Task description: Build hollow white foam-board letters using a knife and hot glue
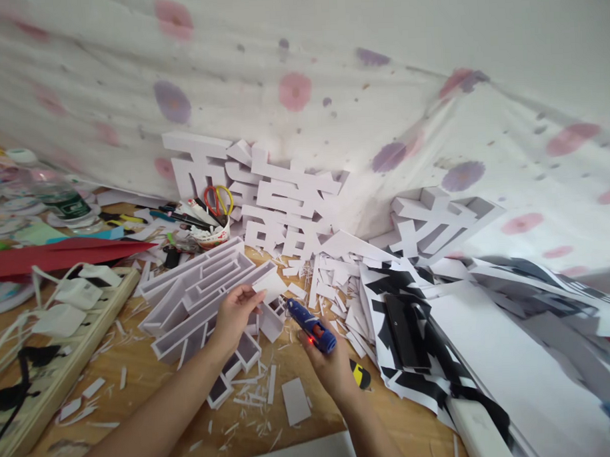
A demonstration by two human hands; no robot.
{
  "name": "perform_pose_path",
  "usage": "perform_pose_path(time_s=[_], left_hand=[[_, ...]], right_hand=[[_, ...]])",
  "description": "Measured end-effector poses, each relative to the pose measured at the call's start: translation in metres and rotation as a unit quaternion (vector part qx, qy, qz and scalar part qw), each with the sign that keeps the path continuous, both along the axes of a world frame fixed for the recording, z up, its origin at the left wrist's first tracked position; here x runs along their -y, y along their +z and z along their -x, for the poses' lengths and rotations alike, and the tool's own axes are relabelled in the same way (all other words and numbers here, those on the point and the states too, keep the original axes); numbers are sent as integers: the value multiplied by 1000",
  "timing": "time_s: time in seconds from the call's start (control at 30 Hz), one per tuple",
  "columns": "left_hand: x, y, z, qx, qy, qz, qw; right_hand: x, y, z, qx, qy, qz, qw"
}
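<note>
My right hand [325, 361] is wrapped round a blue hot glue gun [311, 325] with a small red light lit. Its nozzle points up and left, close to a small white piece of board [268, 287]. Between the thumb and fingers of my left hand [238, 314], that white piece is pinched above the wooden table. Under and behind my left hand lies a hollow white board character [197, 285] with thin upright walls. A flat white rectangle [296, 401] rests on the table in front of my hands.
Finished white characters [294, 195] lean against the flowered curtain [295, 89]. A power strip [64, 370] with chargers lies at left, near a cup [212, 235] with scissors. Offcuts [336, 274] litter the table. A black phone [406, 331] rests on patterned sheets at right, near a yellow-black tool [360, 373].
</note>
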State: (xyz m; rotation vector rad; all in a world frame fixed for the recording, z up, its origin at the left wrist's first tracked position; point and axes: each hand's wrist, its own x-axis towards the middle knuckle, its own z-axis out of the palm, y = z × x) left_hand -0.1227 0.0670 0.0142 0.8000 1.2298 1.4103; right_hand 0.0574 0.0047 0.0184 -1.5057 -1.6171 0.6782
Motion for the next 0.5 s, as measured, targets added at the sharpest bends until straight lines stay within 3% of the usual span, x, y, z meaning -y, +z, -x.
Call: perform_pose_path(time_s=[0.5], left_hand=[[0, 3, -2, 37, 12, 5, 999]], right_hand=[[1, -4, 3, 2, 41, 16, 999]])
